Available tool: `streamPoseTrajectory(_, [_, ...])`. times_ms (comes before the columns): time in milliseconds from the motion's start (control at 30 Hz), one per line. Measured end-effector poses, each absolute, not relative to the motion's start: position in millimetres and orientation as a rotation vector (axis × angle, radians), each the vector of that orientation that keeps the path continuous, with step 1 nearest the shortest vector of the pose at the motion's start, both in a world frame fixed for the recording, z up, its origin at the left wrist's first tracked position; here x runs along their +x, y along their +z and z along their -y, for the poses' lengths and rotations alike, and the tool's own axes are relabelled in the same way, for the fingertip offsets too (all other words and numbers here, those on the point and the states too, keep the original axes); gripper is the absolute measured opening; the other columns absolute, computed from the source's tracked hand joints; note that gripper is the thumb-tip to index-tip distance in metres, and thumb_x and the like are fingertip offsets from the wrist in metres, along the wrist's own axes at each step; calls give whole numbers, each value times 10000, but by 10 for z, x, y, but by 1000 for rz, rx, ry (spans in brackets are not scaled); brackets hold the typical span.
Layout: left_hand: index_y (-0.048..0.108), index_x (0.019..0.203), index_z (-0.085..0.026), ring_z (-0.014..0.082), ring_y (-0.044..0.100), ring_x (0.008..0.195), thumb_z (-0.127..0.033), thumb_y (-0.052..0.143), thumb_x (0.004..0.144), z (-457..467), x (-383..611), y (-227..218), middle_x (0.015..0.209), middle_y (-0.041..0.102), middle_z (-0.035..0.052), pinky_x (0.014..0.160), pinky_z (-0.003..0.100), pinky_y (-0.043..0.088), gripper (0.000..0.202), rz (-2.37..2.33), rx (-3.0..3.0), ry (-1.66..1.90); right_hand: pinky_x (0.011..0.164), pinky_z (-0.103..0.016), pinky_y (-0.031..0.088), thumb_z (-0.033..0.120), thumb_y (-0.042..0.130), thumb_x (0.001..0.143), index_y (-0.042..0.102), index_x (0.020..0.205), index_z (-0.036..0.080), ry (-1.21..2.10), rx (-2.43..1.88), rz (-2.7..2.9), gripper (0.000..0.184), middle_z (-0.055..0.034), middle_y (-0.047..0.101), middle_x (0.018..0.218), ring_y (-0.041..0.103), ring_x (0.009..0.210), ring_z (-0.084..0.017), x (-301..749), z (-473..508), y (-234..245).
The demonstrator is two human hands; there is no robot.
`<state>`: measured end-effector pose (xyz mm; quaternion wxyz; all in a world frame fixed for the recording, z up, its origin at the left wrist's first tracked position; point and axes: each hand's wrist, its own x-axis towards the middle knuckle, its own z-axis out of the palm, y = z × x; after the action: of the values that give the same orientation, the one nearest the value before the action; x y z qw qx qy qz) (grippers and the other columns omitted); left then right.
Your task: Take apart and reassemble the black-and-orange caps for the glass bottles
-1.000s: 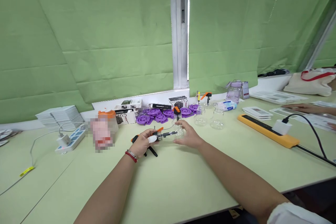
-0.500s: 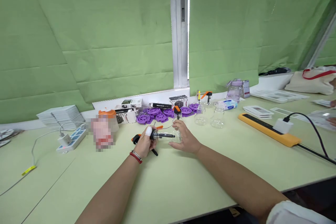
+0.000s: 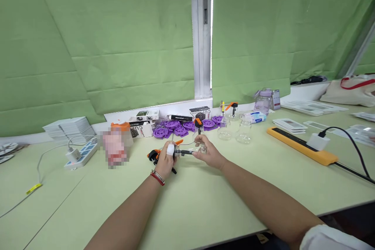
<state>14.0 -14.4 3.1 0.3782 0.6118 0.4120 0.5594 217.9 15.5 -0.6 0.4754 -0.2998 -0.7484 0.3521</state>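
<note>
My left hand (image 3: 165,162), its thumb tip wrapped in white, is closed around the black spray head at the neck of a clear bottle (image 3: 187,149). The bottle lies sideways between my hands, and a black tube (image 3: 185,152) runs inside it. My right hand (image 3: 210,152) grips the bottle's other end between thumb and fingers. Just left of my left hand lies another black-and-orange spray head (image 3: 152,156); its lower part is partly hidden by that hand. Behind my right hand stands a black spray top with an orange lever (image 3: 199,123).
Purple plastic parts (image 3: 172,128) lie along the wall beside small boxes (image 3: 142,129). Clear bottles (image 3: 243,134) stand right of them. A yellow power strip (image 3: 301,146) is at right; a white power strip (image 3: 84,154) and stacked white cards (image 3: 68,129) are at left.
Both hands have shifted slightly right with the bottle, and my right thumb and fingers are closer together. A co-worker's hand at the far right edge has gone out of view.
</note>
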Motion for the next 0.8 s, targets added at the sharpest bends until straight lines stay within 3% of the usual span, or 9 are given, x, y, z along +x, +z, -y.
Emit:
streamPoseTrajectory(100, [480,938,-213,63,367,450,-518,417,883,158,157,5,637,435,-46,403,182,302,316,-1033,1623,1388,555,-266,470,542,553,785,445,1037,236,1224,-758,1645,411,-33,476,932,505,804,-168,2190,-232,-20])
streamPoseTrajectory(200, [480,942,-218,63,368,443,-526,411,881,161,178,-14,628,435,-49,407,189,305,321,-1005,1620,1396,446,-194,401,621,464,803,456,1014,242,1446,-784,1480,433,-26,470,909,501,747,-150,2181,-275,-32])
streamPoseTrajectory(267, [469,938,-220,68,366,434,-546,409,874,152,185,-23,602,432,-55,405,193,306,337,-997,1560,1426,453,-190,411,639,438,805,460,1024,249,1538,-793,1414,448,-39,472,965,504,774,-151,2174,-260,-21])
streamPoseTrajectory(333, [460,937,-219,72,361,425,-560,406,871,138,185,-28,578,423,-60,402,197,299,351,-1018,1515,1454,496,-213,453,595,529,773,454,1065,265,1608,-746,1412,447,-49,464,1044,506,829,-159,2176,-220,4])
streamPoseTrajectory(467, [447,951,-219,70,349,420,-554,398,879,122,166,-25,568,407,-66,402,197,283,346,-1058,1486,1481,595,-267,502,347,768,597,443,1109,281,1650,-644,1486,610,-48,424,1131,507,845,-146,2200,-157,54])
streamPoseTrajectory(800, [475,960,-216,77,365,497,-548,410,872,151,127,-4,666,455,-32,432,181,279,350,-1060,1499,1360,598,-269,475,266,722,606,458,1071,263,1613,-563,1461,534,-32,481,1034,504,767,-129,2231,-210,10])
